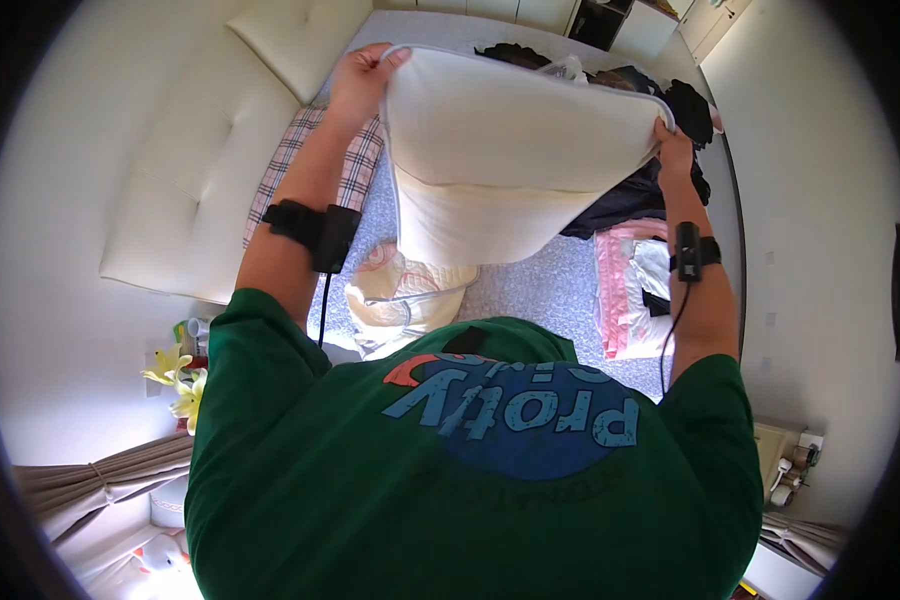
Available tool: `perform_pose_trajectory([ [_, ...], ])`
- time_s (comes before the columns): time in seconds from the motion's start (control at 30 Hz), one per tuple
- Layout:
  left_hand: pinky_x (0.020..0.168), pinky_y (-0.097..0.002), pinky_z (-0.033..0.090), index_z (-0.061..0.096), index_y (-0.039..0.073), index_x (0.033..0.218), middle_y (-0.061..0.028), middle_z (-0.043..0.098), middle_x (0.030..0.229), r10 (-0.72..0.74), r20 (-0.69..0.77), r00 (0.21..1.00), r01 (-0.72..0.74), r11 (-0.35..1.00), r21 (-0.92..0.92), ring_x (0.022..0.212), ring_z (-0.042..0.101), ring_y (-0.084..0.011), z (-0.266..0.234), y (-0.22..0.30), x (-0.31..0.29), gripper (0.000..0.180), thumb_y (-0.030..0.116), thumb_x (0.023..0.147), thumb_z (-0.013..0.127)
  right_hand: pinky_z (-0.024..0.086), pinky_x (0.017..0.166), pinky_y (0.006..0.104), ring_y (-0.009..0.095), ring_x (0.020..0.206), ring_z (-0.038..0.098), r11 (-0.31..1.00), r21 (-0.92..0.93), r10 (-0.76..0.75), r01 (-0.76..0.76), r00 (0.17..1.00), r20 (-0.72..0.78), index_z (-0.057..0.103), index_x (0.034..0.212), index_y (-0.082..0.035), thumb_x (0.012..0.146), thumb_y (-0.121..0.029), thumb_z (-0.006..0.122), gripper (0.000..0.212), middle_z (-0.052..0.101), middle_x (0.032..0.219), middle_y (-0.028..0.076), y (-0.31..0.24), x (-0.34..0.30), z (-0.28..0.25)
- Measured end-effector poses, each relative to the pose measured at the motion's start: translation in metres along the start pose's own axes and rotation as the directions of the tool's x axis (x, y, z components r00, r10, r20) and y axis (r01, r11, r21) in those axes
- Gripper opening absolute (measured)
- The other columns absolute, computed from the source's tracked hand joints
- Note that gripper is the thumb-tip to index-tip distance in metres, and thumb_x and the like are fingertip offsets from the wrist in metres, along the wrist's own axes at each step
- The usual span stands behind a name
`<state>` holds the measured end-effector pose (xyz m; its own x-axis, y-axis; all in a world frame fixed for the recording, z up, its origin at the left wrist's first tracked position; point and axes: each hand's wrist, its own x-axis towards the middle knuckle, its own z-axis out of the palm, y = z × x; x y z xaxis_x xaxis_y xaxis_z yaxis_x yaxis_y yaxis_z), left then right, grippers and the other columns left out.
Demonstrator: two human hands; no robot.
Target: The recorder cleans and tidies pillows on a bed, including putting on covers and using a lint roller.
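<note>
— Both hands are gripping something pale, yes? What is it made of?

— Yes. It is a cream pillow point(515, 150), soft and thick, with a smooth cloth cover and a thin piped seam running along its edge. The left hand point(362, 72) is clamping the upper left corner, fingers curling over the seam. The right hand point(673, 140) is pinching the right corner, and the two hands are staying well apart, one at each end.

— Where is the pillow hanging?

— It is being held up in the air above the bed point(530, 280), which is showing a grey, slightly speckled sheet. The pillow's lower part is sagging down into a rounded fold.

— How are the arms standing?

— Both arms are stretching forward and outward. Each forearm is wearing a black strap, the left wrist band point(310, 230) being wide with a cable hanging from it, the right wrist band point(692, 252) being narrower.

— What is lying under it?

— A checked cloth point(295, 150) is lying beside the left arm, a pink folded blanket point(625, 290) is lying near the right arm, and dark clothes point(630, 195) are piling behind the pillow. A padded cream headboard point(195, 170) with tufted squares is standing at the left.
</note>
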<state>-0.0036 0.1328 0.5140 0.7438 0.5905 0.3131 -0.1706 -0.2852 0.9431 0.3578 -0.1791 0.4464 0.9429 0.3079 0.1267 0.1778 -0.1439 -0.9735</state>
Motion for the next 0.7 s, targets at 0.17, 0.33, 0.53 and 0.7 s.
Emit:
perform_pose_trajectory([
  [0.17, 0.056, -0.0210, 0.040, 0.065, 0.000, 0.086, 0.0015, 0.059, 0.074, 0.314, -0.337, 0.887, -0.244, 0.941, 0.235, 0.062, 0.047, -0.0044, -0.013, 0.040, -0.033, 0.016, 0.015, 0.087, 0.060, 0.042, 0.082, 0.0298, 0.020, 0.089, 0.057, 0.866, 0.498, -0.058, 0.038, 0.998, 0.025, 0.059, 0.107, 0.004, 0.082, -0.016, 0.062, 0.032, 0.063, 0.096, 0.008, -0.025, -0.039, 0.007],
  [0.33, 0.076, -0.0290, 0.048, 0.063, -0.001, 0.090, -0.0079, 0.064, 0.090, 0.050, 0.162, 0.986, -0.044, 0.998, -0.034, 0.081, 0.060, -0.0164, -0.055, 0.011, -0.167, 0.013, 0.003, 0.081, 0.055, 0.044, 0.080, 0.0302, 0.019, 0.082, 0.059, 0.932, 0.361, -0.255, 0.025, 0.752, 0.608, 0.061, 0.086, -0.001, 0.086, -0.033, 0.059, 0.032, 0.062, 0.089, 0.008, 0.000, -0.131, -0.050],
  [0.53, 0.073, -0.0284, 0.049, 0.070, 0.007, 0.087, -0.0052, 0.068, 0.079, -0.786, 0.388, 0.482, 0.522, 0.613, 0.593, 0.077, 0.062, -0.0144, -0.053, -0.156, -0.356, 0.018, 0.020, 0.074, 0.070, 0.047, 0.077, 0.0323, 0.017, 0.083, 0.061, 0.714, -0.625, 0.697, -0.316, 0.239, 0.676, 0.066, 0.091, -0.005, 0.082, -0.022, 0.056, 0.022, 0.066, 0.088, 0.008, 0.128, -0.258, -0.072],
  [0.7, 0.066, -0.0327, 0.051, 0.069, 0.007, 0.088, -0.0071, 0.068, 0.078, -0.954, 0.277, 0.116, 0.643, 0.285, 0.711, 0.070, 0.064, -0.0164, -0.044, -0.229, -0.419, 0.022, 0.028, 0.080, 0.065, 0.049, 0.056, 0.0268, 0.018, 0.070, 0.064, 0.584, -0.723, 0.810, -0.368, 0.204, 0.550, 0.063, 0.098, -0.008, 0.084, -0.022, 0.058, 0.020, 0.066, 0.084, 0.009, 0.267, -0.319, -0.086],
])
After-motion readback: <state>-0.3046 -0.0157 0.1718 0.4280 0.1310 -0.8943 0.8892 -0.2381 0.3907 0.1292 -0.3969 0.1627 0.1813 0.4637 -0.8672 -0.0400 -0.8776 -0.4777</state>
